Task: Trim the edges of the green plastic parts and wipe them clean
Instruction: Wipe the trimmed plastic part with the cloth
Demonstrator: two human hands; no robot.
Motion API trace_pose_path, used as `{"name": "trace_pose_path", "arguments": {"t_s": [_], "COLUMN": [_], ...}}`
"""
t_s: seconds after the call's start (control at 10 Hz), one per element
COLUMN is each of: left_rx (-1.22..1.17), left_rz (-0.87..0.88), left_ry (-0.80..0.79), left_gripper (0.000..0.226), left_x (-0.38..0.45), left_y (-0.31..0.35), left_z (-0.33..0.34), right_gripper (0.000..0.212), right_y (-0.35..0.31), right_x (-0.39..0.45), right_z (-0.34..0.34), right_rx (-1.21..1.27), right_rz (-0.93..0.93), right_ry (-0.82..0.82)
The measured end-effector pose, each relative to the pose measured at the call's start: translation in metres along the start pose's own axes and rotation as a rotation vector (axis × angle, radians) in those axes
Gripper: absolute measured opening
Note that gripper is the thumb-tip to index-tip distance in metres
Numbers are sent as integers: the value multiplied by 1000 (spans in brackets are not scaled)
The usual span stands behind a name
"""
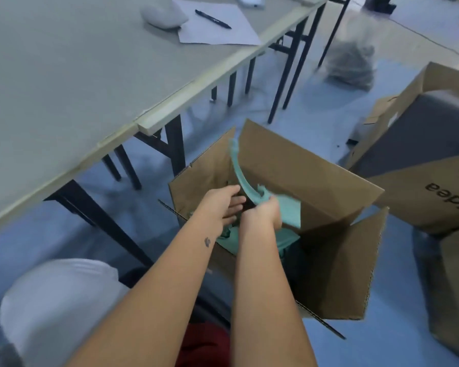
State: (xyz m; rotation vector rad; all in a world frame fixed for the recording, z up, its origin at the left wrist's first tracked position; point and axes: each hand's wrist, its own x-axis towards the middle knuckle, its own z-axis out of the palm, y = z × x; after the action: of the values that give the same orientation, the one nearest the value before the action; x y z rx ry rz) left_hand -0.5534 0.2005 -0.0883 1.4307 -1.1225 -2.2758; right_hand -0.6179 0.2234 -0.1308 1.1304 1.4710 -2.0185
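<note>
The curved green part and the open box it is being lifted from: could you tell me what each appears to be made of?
Curved green part: looks like moulded plastic, matte pale green, thin and holding its arc; the right hand grips its lower end. Open box: corrugated cardboard, plain brown, with fluting visible along the cut flap edges.

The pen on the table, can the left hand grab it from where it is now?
Probably not. The pen lies far back on the table, while the left hand is down in the cardboard box.
</note>
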Motion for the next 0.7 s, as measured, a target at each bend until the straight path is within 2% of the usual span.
{"name": "trace_pose_path", "arguments": {"t_s": [0.1, 0.2, 0.3, 0.4, 0.5, 0.6, 0.7], "left_rx": [91, 106, 108, 117, 134, 69, 71], "left_rz": [-45, -42, -2, 119, 365, 622, 860], "left_ry": [57, 65, 67, 80, 28, 106, 296], "left_gripper": [29, 21, 20, 23, 24, 23, 25], "left_x": [12, 8, 6, -7, -27, -60, -89], "left_y": [-5, 4, 21, 51, 87, 122, 146], "left_z": [-31, -39, -49, -53, -72, -109, -162], "right_gripper": [35, 35, 35, 25, 21, 22, 20], "right_y": [13, 14, 12, 17, 24, 36, 72], "right_x": [13, 0, -44, -92, -146, -204, -262], "right_z": [-24, -12, 12, 45, 69, 95, 108], "right_rx": [-62, -131, -179, -212, -227, -145, -134], "right_rz": [210, 175, -34, -416, -695, -817, -816], "right_ry": [-164, -259, -137, -355, -592, -768, -997]}}
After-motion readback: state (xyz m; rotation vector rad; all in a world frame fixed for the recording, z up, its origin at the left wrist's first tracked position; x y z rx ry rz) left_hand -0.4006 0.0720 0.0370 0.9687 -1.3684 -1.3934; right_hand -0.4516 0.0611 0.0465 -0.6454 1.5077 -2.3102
